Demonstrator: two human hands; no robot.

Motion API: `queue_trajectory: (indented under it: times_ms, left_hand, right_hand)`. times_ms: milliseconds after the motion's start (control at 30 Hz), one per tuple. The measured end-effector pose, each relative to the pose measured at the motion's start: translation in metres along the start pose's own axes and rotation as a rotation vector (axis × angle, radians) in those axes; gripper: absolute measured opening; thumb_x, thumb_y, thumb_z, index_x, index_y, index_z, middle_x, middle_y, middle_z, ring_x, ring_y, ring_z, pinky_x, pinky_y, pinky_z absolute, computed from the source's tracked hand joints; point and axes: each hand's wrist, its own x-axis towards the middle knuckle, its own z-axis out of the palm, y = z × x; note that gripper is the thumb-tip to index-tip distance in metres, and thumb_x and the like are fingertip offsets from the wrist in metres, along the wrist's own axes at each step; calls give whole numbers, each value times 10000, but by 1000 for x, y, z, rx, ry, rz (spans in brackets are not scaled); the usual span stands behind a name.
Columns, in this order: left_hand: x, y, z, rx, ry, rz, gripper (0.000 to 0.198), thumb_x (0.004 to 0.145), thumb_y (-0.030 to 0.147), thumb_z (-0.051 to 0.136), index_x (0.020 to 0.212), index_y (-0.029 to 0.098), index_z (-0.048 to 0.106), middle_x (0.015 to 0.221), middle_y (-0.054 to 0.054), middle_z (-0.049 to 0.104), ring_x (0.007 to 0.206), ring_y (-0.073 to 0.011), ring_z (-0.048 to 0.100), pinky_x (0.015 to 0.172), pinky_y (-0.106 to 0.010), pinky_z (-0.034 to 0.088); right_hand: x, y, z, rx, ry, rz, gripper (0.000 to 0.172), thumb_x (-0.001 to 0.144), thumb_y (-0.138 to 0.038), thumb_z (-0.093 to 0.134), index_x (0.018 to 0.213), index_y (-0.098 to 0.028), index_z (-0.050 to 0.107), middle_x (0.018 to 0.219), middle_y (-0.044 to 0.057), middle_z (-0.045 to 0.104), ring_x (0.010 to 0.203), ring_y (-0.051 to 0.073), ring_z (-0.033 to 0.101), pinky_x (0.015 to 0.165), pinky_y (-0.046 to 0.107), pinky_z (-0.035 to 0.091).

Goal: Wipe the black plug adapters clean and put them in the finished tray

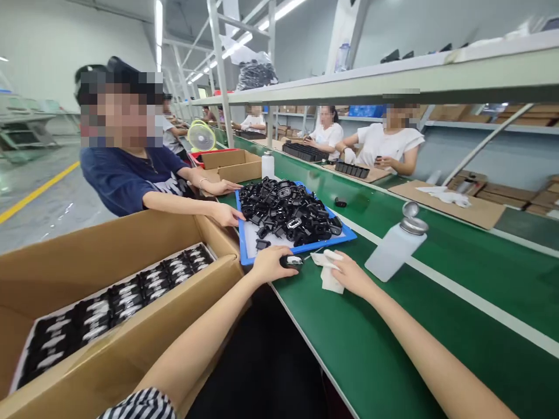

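Note:
Just above the near edge of the green work surface, my left hand point(271, 265) is closed round a small black plastic part point(292, 262) with a shiny top. To its right, my right hand point(349, 274) grips a folded white cloth point(332, 279), its fingers bent over the upper part. A thin stick-like item point(313, 254) shows between the two hands; I cannot tell what it is. Beyond my left hand lies a blue-rimmed tray point(301, 249) heaped with black plastic parts point(283, 203). A white pump bottle point(395, 251) with its metal lid raised stands right of my right hand.
At left, an open cardboard box point(131, 241) holds rows of black parts. A co-worker point(126, 174) has both hands on the tray's left side. One loose black part point(340, 202) lies behind the tray. Other people sit across the line, below a long shelf point(393, 75).

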Motion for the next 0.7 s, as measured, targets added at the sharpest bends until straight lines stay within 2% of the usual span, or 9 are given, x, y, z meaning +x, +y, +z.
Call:
queue_trajectory:
  times_ms: [67,133,300,400,433,500,600,700]
  left_hand:
    - [-1,-3,-1,-7,-2,-1,348,560,413,576,868,253,542,1021,6,529,922,-186,473,785,-288,360]
    - [-1,-4,-1,-7,-2,1,345,562,404,578,871,254,538,1027,6,527,928,-184,470,795,-292,357]
    - [-3,-1,1,-6,16,25,306,560,391,586,830,252,552,1004,6,536,925,-193,469,797,-303,359]
    - [-3,0,2,-18,39,14,308,550,382,597,826,253,557,963,3,549,879,-191,486,769,-296,372]
    - [-3,0,2,-16,48,4,313,550,386,595,831,253,557,942,2,554,852,-186,495,756,-292,377]
    - [-1,-1,1,0,69,-27,331,557,402,582,852,255,553,890,1,563,796,-174,511,730,-286,384]
    - [3,-3,1,36,84,-68,361,565,431,560,881,257,544,825,4,568,757,-166,521,713,-281,385]
    - [7,-6,1,43,96,-86,351,571,439,548,870,256,545,798,8,571,746,-163,526,694,-272,386]
  right_hand:
    - [2,-3,-4,-37,-69,24,265,718,-134,324,814,-146,571,924,70,531,992,192,394,796,275,349]
    - [-5,-3,-6,-58,-87,86,249,741,-142,326,820,-154,561,852,68,536,897,189,453,721,267,377]
    - [-50,-1,-24,-231,-176,393,225,723,-100,331,691,-115,553,742,134,519,661,249,515,513,324,375]
    - [-68,-8,-44,-321,-221,521,198,676,-65,356,606,-120,533,639,128,514,599,265,513,476,332,360]
    - [-69,-12,-50,-317,-218,501,195,685,-79,354,622,-128,532,649,120,519,607,259,513,486,332,365]
    - [-62,-20,-57,-199,-185,353,217,737,-135,317,721,-150,533,735,97,536,664,229,518,539,319,388]
    - [-33,-25,-54,61,-102,128,308,809,-211,207,889,-171,502,883,52,535,776,168,514,650,265,410]
    - [2,-15,-40,-43,-51,122,321,819,-213,212,887,-151,520,1036,66,483,1010,185,397,799,284,357]
